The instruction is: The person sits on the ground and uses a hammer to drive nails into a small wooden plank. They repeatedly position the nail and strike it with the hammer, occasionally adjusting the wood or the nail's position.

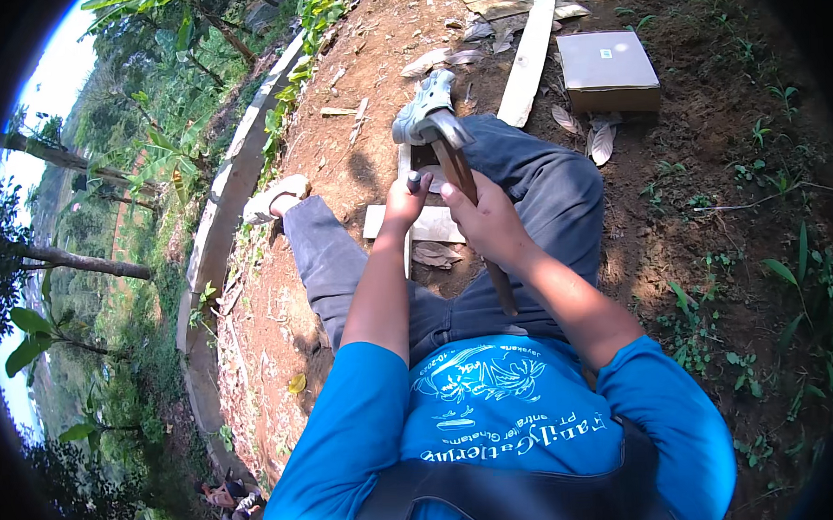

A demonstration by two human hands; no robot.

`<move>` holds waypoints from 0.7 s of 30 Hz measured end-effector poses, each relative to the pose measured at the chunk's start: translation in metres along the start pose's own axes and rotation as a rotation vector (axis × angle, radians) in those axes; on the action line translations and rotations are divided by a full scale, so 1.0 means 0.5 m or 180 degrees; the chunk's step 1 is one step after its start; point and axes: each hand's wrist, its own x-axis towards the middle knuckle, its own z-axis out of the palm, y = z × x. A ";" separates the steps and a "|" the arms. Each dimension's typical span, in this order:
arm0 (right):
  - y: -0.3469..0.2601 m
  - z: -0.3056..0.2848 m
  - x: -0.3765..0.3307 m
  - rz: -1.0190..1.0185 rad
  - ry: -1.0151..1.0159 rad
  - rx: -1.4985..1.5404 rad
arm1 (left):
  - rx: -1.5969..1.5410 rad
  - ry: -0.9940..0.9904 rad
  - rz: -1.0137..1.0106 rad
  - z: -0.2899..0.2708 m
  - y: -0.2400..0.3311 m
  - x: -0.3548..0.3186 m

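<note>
My right hand (492, 221) grips a hammer by its brown wooden handle (459, 172). The metal hammer head (449, 127) is up beside my clog, and the handle's end points down toward my lap. My left hand (405, 203) is closed around a short tool with a dark round end (414, 180); the rest of it is hidden in the fist. Between my legs lies a pale wooden crosspiece (438, 224), close beneath both hands. A narrow upright strip of wood (404, 163) meets it by my left hand.
A closed cardboard box (611, 98) sits on the soil at the right. Near it lie a long pale plank (530, 55) and more boards (507, 2). A low concrete wall (220, 199) curves along the left, before trees. People (234, 517) are at the lower left.
</note>
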 end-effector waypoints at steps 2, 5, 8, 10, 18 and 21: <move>-0.117 -0.045 -0.004 -0.0431 0.0210 0.0599 | 0.0170 0.0002 -0.0070 0.010 0.043 -0.003; -0.154 -0.070 0.002 -0.1065 0.0357 0.1441 | 0.0298 -0.0006 -0.0106 0.014 0.060 -0.013; 0.080 0.003 0.038 -0.1687 0.1008 -0.0923 | -0.0149 -0.0063 0.0130 0.042 0.030 0.020; 0.137 -0.014 0.019 0.0755 -0.0487 -0.0609 | -0.0211 -0.0127 0.0504 0.057 0.016 0.021; -0.083 -0.021 0.027 -0.0790 0.0582 0.0856 | 0.0089 -0.0078 -0.0081 0.045 0.046 0.003; 0.122 0.020 0.043 -0.0134 0.0090 -0.0299 | -0.0138 -0.0023 0.0244 0.037 -0.015 0.021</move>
